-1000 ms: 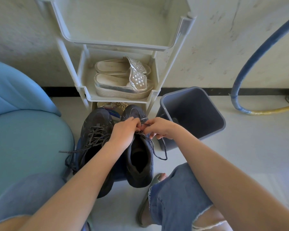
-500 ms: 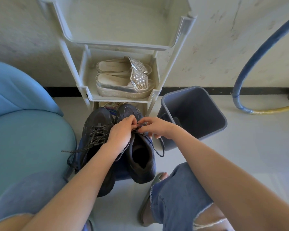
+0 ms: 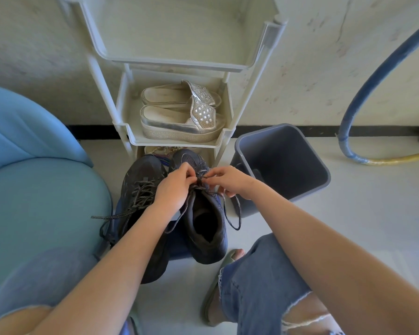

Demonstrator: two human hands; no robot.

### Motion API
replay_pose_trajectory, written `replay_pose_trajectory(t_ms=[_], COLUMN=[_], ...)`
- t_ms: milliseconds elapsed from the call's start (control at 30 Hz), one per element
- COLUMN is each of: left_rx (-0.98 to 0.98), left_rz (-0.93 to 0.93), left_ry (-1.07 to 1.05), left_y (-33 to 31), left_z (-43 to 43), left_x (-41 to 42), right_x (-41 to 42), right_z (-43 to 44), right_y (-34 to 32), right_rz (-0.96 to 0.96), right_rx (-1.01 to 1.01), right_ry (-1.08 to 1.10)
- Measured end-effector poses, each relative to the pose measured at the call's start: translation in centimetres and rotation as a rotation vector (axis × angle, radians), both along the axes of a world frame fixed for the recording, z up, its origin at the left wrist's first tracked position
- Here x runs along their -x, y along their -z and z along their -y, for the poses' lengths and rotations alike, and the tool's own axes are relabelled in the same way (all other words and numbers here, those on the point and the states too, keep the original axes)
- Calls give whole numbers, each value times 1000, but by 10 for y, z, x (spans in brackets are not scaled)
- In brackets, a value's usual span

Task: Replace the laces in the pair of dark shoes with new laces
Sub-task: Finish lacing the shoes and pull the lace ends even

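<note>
- Dark grey footwear, count 2: left shoe fully laced with a speckled lace, ends trailing toward the blue chair; right shoe just beside it, touching, heel toward the person, toes of both by the foot of the rack
- Hands, count 2: left hand and right hand meet over the toe end of the right shoe's lacing; each has its fingertips pinched narrowly on the dark lace; other fingers curled
- That lace runs only through the toe-end eyelets (as far as visible); one free end hangs off the bin side, the other passes under the left forearm
- Both shoes sit on something dark blue; what it is cannot be told
- Silver sandals, count 2, side by side on the rack's middle tier; top tier holds nothing visible
- Grey bin, count 1, on the floor right of the rack, near the right hand
- Blue hose, count 1, curving against the wall, well apart
- Change against the frames 1.0 s and 0.5 s back: the hands stay on the same lace, the pinch now a little nearer the toe; right shoe's toe closer under the rack; laced shoe, bin and sandals unmoved
</note>
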State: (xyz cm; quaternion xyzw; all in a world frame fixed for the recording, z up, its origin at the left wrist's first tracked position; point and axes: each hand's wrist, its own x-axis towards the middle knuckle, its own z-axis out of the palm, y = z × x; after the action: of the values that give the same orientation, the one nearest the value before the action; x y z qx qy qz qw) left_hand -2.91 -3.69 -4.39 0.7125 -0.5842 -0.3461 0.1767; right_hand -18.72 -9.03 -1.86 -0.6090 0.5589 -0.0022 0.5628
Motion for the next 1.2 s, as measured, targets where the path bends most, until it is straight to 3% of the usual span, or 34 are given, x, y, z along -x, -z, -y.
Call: replay_pose_trajectory(t_ms=[167,333,600,1000,1200], left_rx=[96,-73,-164,-170,-163], left_rz=[-80,-50,-121,9,-25], left_ry=[-164,-128,-149,-71,-45], left_y=[-5,-3,-4,-6,-7], left_z=[-6,-9,-5,-7,-9], left_x=[-10,-13,-12,-8,-9], right_x=[-16,-21,-28,-20,-23], right_z=[0,2,9,6,7], right_y=[2,3,9,11,10], right_rz=[-15,-75,-107,-127,-133], right_rx=[168,206,297,98,69], right_ry=[-37,-157,-248,-18,61])
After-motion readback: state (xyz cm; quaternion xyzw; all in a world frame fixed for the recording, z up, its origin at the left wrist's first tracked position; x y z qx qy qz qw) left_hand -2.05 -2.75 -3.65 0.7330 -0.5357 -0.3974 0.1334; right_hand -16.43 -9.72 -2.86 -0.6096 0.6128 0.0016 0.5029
